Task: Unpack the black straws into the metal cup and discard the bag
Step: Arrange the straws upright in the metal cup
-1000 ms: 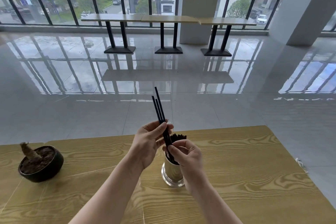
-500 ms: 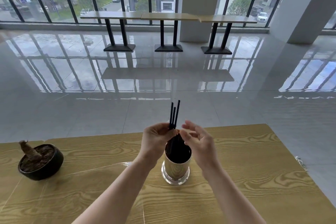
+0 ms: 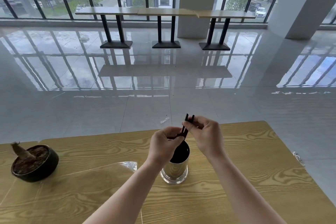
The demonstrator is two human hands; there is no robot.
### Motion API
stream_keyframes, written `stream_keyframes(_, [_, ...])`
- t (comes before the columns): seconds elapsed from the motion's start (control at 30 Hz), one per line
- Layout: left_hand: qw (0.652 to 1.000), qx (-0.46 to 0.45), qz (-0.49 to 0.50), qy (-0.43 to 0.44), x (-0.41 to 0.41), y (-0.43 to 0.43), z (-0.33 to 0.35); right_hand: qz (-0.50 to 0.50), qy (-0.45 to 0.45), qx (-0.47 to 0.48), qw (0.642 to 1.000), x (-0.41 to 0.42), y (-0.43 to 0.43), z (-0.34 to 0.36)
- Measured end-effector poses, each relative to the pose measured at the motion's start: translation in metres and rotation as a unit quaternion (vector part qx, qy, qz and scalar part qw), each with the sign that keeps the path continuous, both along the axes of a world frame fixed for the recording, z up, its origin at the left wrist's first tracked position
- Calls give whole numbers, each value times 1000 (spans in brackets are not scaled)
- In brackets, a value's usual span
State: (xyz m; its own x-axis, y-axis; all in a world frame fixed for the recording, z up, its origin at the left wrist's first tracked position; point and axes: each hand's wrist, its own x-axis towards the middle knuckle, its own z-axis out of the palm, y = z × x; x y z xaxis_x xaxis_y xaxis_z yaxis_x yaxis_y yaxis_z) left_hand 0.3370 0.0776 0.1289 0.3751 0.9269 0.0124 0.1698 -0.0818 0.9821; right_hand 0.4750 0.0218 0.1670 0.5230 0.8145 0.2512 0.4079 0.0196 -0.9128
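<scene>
A shiny metal cup (image 3: 175,172) stands on the wooden table (image 3: 254,160), its mouth dark with black straws. A few black straws (image 3: 185,127) stick up above the cup, lower ends inside it. My left hand (image 3: 163,144) pinches them just over the rim. My right hand (image 3: 205,132) holds their upper part with thumb and fingertips. The clear plastic bag (image 3: 128,164) lies flat on the table left of the cup, hard to see.
A dark round bowl (image 3: 35,164) with soil and a plant stump sits at the table's left. A scrap of clear plastic (image 3: 164,120) lies on the glossy floor beyond the far edge. The table's right edge has a small plastic scrap (image 3: 298,157).
The few straws held above the cup have gone down into it; only short tips show now. My right hand moved from beside the cup up onto the straws' tops.
</scene>
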Motion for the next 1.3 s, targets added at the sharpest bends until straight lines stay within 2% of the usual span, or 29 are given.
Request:
stream_keyframes(0.13, [993, 27, 109, 32, -20, 2, -20, -10, 17, -27, 999, -1, -3, -22])
stream_keyframes(0.23, [986, 45, 126, 96, -28, 1, -33, -30, 15, -40, 999, -2, -2, -36])
stream_keyframes(0.4, [970, 52, 88, 219, -25, -1, -46, -41, -5, -77, 996, -9, -1, -53])
stream_keyframes(0.57, [962, 80, 62, 254, -18, -3, -49, -35, -60, -128, 989, -16, -4, -64])
stream_keyframes(0.7, [948, 163, 28, 273, -16, -5, -47, -29, -150, -103, 983, -19, -13, -66])
stream_keyframes(0.83, [917, 230, -30, 324, -15, -3, -46, 27, -239, -109, 965, -22, -13, -66])
stream_keyframes(1.0, [881, 265, -82, 383, -15, 2, -50, 59, -266, -124, 954, -22, -5, -63])
stream_keyframes(1.2, [904, 242, -72, 344, -16, 1, -48, 17, -240, -71, 968, -20, -1, -60])
stream_keyframes(1.3, [924, 206, -58, 318, -18, 0, -46, 36, -245, -77, 966, -21, 0, -61])
